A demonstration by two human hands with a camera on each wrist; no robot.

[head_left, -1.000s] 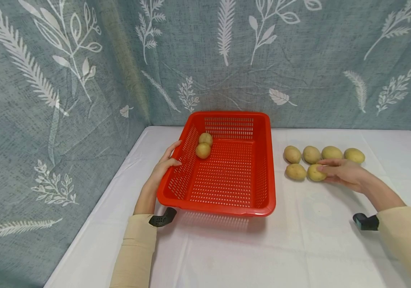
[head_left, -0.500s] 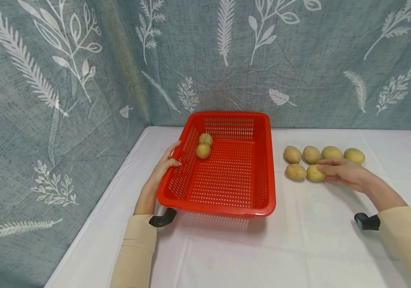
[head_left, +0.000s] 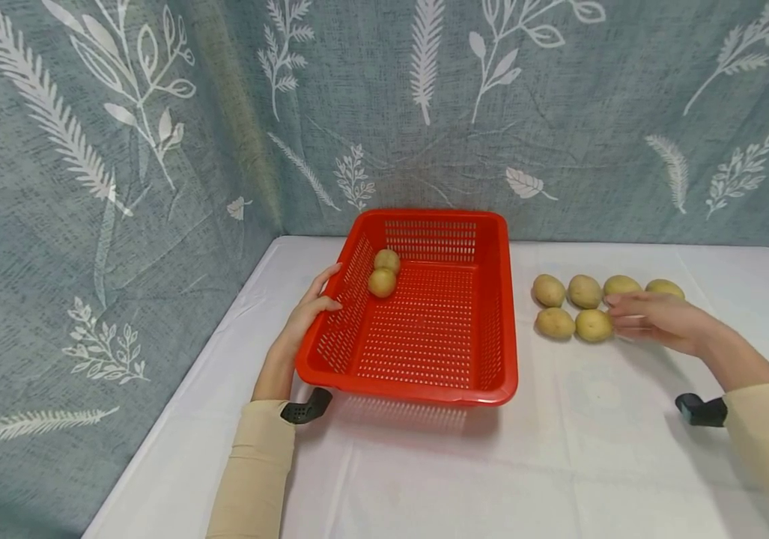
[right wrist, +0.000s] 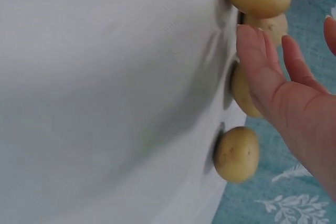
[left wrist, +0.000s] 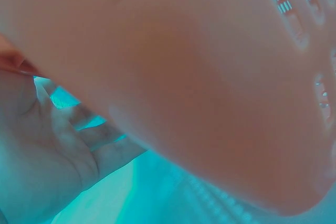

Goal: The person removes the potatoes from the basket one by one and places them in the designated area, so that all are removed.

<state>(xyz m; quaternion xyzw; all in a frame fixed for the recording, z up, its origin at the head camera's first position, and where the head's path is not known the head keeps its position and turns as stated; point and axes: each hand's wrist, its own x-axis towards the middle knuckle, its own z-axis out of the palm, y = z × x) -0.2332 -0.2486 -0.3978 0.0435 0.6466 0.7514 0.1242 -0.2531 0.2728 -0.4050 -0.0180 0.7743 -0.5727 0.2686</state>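
My left hand (head_left: 299, 318) holds the left rim of a red plastic basket (head_left: 406, 389); its thumb lies over the edge, and in the left wrist view the fingers pass behind the basket wall (left wrist: 184, 87). Two potatoes (head_left: 382, 283) sit inside against the basket's left wall. On the right, my right hand (head_left: 663, 320) has its fingers extended and holds nothing. Just left of its fingertips lies the front-row potato (head_left: 594, 326), with another potato (head_left: 555, 323) beside it. A back row of several potatoes (head_left: 585, 291) stands behind, its right end partly hidden by the hand.
A white cloth (head_left: 492, 479) covers the table. A blue-green curtain (head_left: 579, 150) with white leaf prints hangs along the back and left side. In the right wrist view a single potato (right wrist: 237, 154) lies near the curtain.
My right hand has let go of the front-row potato and drawn back a little to the right. That potato stays in its row. The left hand and basket hold their place.
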